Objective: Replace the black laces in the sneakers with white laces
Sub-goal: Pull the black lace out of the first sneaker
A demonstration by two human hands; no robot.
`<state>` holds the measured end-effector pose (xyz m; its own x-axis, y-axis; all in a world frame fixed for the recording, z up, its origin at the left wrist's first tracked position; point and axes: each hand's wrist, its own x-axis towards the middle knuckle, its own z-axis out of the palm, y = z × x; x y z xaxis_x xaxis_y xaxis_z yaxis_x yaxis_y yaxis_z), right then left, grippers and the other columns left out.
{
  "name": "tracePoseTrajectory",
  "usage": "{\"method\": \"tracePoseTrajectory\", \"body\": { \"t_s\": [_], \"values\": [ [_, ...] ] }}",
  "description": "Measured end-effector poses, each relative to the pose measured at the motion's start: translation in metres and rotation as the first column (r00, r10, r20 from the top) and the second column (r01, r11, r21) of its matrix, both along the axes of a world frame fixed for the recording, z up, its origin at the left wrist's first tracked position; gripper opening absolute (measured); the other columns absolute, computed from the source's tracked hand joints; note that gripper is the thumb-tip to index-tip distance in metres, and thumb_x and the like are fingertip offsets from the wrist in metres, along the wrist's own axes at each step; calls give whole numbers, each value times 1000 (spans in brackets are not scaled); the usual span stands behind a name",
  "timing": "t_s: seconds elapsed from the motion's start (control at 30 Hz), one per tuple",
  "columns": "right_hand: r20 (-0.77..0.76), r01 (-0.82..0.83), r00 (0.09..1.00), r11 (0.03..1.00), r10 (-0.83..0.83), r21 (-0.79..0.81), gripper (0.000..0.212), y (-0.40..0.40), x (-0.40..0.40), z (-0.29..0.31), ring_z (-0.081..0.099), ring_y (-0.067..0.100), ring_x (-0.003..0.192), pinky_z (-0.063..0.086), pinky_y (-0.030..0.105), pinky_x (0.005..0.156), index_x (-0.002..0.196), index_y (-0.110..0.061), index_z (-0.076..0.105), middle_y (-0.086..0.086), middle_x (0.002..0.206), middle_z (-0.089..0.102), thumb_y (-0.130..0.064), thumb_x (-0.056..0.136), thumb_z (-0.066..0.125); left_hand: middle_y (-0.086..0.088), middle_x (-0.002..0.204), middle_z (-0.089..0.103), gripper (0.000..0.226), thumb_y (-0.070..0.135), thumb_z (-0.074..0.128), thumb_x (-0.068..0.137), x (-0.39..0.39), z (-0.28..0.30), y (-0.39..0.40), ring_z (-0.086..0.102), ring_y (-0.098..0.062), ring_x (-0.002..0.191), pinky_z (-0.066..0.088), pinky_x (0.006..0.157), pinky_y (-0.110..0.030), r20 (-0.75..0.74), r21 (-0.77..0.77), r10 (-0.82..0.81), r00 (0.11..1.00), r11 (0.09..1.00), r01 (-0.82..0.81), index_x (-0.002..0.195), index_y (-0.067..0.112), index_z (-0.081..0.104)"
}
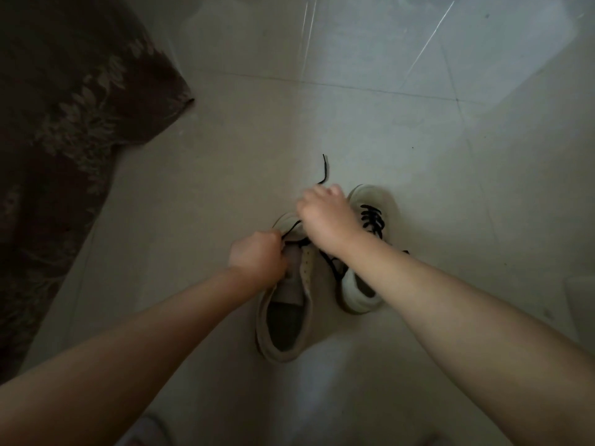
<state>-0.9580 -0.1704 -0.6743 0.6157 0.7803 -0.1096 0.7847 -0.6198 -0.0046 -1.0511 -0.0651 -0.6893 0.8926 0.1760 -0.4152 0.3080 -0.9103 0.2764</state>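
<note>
Gripping black lace (323, 170), both hands curled

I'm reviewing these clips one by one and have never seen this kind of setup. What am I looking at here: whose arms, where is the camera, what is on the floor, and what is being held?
There is no machine here. A person wears one wide-angle camera on the head, looking down, so the two bare arms reaching in are their own. On the pale tiled floor stand two light sneakers. The near sneaker is partly unlaced. The left hand grips it at the tongue, and the right hand pinches its black lace, whose free end sticks up past the fingers. The far sneaker is laced in black. A dark patterned rug lies at the left. No white laces are in view.
</note>
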Motion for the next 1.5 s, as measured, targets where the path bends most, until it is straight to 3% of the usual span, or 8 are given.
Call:
{"method": "tracePoseTrajectory", "body": {
  "t_s": [0.13,0.3,0.47,0.77,0.93,1.17,1.4,1.5],
  "values": [
    [-102,215,973,976,-209,47,19,-16,25,15,48,25,110,35,37,91,107,-15,60,4,113,57,-15,92,48,-10,103,64,11,27,51,87,-13,-4,1,61,-31,97,38,65,-29,10,-30,34,999,999,-33,92,18,50],
    [-215,-132,969,990,120,-46,31,2,-18,-4,47,24,113,30,36,90,113,-17,63,3,113,59,-11,88,46,-11,97,67,20,31,52,87,-17,-4,-2,63,-32,94,46,69,-32,92,-83,105,990,992,-97,97,15,56],
    [-125,-170,977,984,175,52,26,0,-25,-12,59,26,71,20,32,65,65,-12,66,3,66,60,-7,70,41,-13,98,66,19,29,50,87,-19,-4,-1,62,-33,95,46,70,-33,124,-56,82,989,996,-75,98,15,56],
    [-152,490,871,851,-467,189,16,-38,22,3,57,25,97,38,28,75,93,-15,70,4,98,67,-16,88,55,-14,96,64,11,25,46,89,-13,-1,2,61,-36,92,42,66,-33,134,-33,43,990,999,-39,89,15,50],
    [-157,117,983,984,-95,137,37,-19,-2,-4,44,25,119,27,35,94,123,-20,60,0,126,56,-15,86,56,-14,100,65,15,25,46,90,-9,-1,-1,60,-36,96,43,68,-34,150,-35,18,989,999,-13,96,14,53],
    [-47,-142,988,987,146,81,33,-3,-21,-13,59,27,72,22,34,69,63,-10,63,5,66,56,-10,66,29,-14,99,66,21,31,48,91,-11,1,-3,61,-36,95,36,64,-32,187,-54,22,982,998,-12,101,14,55],
    [-15,474,879,870,-476,136,27,-32,30,9,46,26,112,29,35,86,109,-18,62,3,113,57,-7,88,49,-9,88,65,8,25,49,86,-10,-7,10,61,-33,87,36,60,-28,168,-100,126,978,989,-110,83,18,52],
    [-18,440,896,881,-444,172,27,-35,26,9,46,27,113,30,34,86,111,-17,61,4,116,58,-8,88,50,-8,89,66,11,27,49,88,-12,-11,10,62,-32,87,37,62,-28,173,-85,134,976,989,-121,86,18,54]
  ]
}}
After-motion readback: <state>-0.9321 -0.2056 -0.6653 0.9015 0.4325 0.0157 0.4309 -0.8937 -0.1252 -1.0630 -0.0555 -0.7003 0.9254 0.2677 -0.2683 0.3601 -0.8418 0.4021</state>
